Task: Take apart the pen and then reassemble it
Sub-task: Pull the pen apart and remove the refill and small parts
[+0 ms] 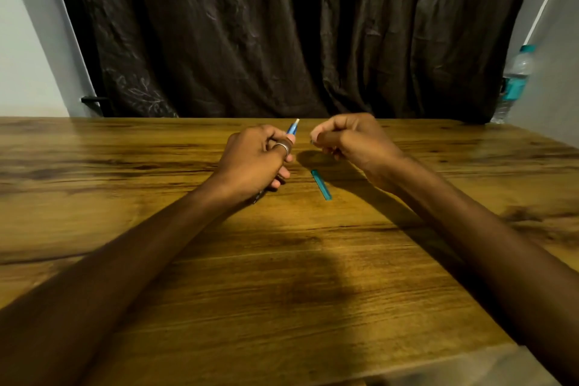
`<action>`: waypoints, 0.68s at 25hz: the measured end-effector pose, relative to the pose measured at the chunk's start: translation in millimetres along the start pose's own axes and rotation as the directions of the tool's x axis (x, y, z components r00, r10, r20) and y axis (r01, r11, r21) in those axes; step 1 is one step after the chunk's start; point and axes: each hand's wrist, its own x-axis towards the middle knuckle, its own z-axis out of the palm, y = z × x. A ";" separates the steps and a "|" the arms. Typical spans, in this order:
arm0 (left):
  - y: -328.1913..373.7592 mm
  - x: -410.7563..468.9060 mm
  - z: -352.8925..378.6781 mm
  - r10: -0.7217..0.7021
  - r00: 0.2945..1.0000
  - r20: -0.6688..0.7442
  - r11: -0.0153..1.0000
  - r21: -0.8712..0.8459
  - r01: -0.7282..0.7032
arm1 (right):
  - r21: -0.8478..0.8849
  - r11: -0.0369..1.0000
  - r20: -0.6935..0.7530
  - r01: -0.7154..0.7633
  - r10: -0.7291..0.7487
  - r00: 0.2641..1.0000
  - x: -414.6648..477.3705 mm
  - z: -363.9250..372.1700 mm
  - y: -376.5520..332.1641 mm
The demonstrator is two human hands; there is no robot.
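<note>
Spanning the whole lower view, the brown wooden table with dark grain (188, 260) carries both forearms, with a dark crumpled curtain (282, 25) hanging behind its far edge and a clear plastic water bottle with a teal label (515, 81) standing at the far right corner. The left hand (253, 163) is curled shut around the slim blue pen barrel (293, 128), whose pale tip pokes out past the fingers, pointing away and a little to the right; its back end shows under the wrist. The right hand (351, 141) hovers just beside that tip, fingers bunched together as if pinching some small part, though what it holds is too small to tell. Between and slightly nearer than the two hands, the short teal plastic pen cap (321, 184) lies flat on the wood, long axis running roughly front to back, closer to the right hand, which judging by that would reach it more easily.
</note>
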 end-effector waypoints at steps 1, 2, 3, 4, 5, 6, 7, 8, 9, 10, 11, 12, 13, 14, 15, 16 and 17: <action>-1.1 1.0 -0.6 -0.005 1.000 -0.022 1.000 0.000 0.005 | -0.046 0.999 0.029 0.008 -0.007 1.000 -1.1 -0.2 1.2; -1.9 1.6 -1.2 -0.002 0.999 -0.039 1.000 0.010 0.002 | -0.083 0.996 0.063 0.019 -0.014 0.998 -3.4 0.1 2.2; -2.9 2.0 -1.8 0.009 0.999 -0.050 0.999 0.033 -0.007 | -0.117 0.992 0.094 0.038 -0.027 0.995 -6.6 2.5 3.7; -3.9 2.0 -2.6 0.024 0.998 -0.054 0.998 0.066 -0.020 | -0.145 0.987 0.118 0.062 -0.045 0.992 -9.7 5.2 5.8; -4.4 1.6 -3.2 0.039 0.998 -0.051 0.995 0.099 -0.033 | -0.157 0.985 0.139 0.078 -0.056 0.989 -12.1 8.2 8.6; -4.5 1.3 -3.8 0.052 0.997 -0.048 0.991 0.126 -0.046 | -0.140 0.987 0.157 0.079 -0.057 0.986 -13.9 10.8 11.1; -4.4 1.4 -4.1 0.064 0.997 -0.048 0.987 0.149 -0.056 | -0.114 0.991 0.171 0.074 -0.054 0.984 -15.1 13.2 13.0; -4.1 1.4 -4.3 0.073 0.996 -0.051 0.983 0.169 -0.064 | -0.109 0.991 0.180 0.077 -0.056 0.982 -15.6 14.6 14.8; -3.6 1.3 -4.5 0.083 0.995 -0.055 0.980 0.188 -0.071 | -0.133 0.987 0.191 0.095 -0.069 0.979 -14.7 14.5 16.2; -3.1 0.9 -4.8 0.092 0.994 -0.060 0.976 0.206 -0.078 | -0.180 0.976 0.206 0.124 -0.086 0.975 -13.7 14.5 17.4; -3.0 0.7 -5.0 0.100 0.993 -0.064 0.972 0.220 -0.084 | -0.237 0.959 0.223 0.156 -0.103 0.969 -13.1 14.7 18.4; -2.9 0.4 -5.4 0.103 0.992 -0.066 0.969 0.234 -0.085 | -0.291 0.939 0.235 0.185 -0.117 0.965 -12.8 15.4 19.6; -2.7 0.3 -5.4 0.103 0.992 -0.068 0.965 0.247 -0.083 | -0.331 0.922 0.240 0.203 -0.125 0.963 -12.6 16.6 20.9; -2.6 0.2 -5.5 0.103 0.992 -0.067 0.962 0.261 -0.082 | -0.353 0.911 0.238 0.212 -0.132 0.962 -11.9 16.9 21.8; -2.5 0.1 -5.3 0.105 0.992 -0.065 0.959 0.271 -0.084 | -0.360 0.908 0.235 0.215 -0.135 0.962 -11.0 16.8 22.4; -2.0 -0.5 -5.1 0.106 0.992 -0.063 0.957 0.277 -0.085 | -0.357 0.909 0.240 0.217 -0.135 0.961 -9.3 16.0 23.0; -1.0 -1.1 -4.8 0.106 0.992 -0.062 0.955 0.284 -0.084 | -0.349 0.911 0.249 0.219 -0.135 0.959 -8.5 14.9 23.0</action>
